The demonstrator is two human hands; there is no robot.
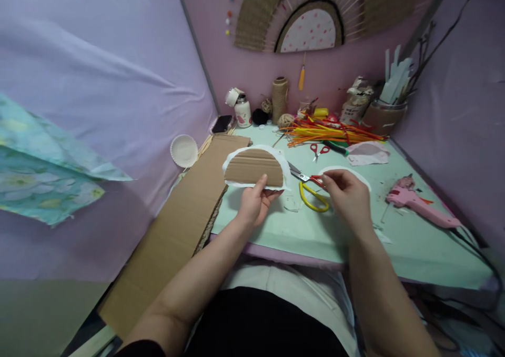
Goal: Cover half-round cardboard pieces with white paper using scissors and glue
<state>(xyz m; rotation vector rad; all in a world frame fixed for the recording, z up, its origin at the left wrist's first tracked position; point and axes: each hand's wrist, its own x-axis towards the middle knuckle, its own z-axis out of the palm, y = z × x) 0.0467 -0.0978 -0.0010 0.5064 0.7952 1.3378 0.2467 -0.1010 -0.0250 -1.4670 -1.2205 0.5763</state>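
Note:
My left hand grips a half-round piece of corrugated cardboard along its straight lower edge, thumb on top. White fabric lies behind the cardboard and sticks out around its curve as a border. In my right hand is a pair of red-handled scissors, blades pointing left at the fabric's right edge. The blade tips reach that border; whether they are cutting into it I cannot tell. Below the scissors a yellow loop-shaped handle rests on the table. Behind my right hand shows another white rounded piece.
A pink glue gun with a cord lies on the right. Small red scissors and a heap of orange strips are farther back. A long cardboard sheet covers the left edge. Twine and a bottle stand behind.

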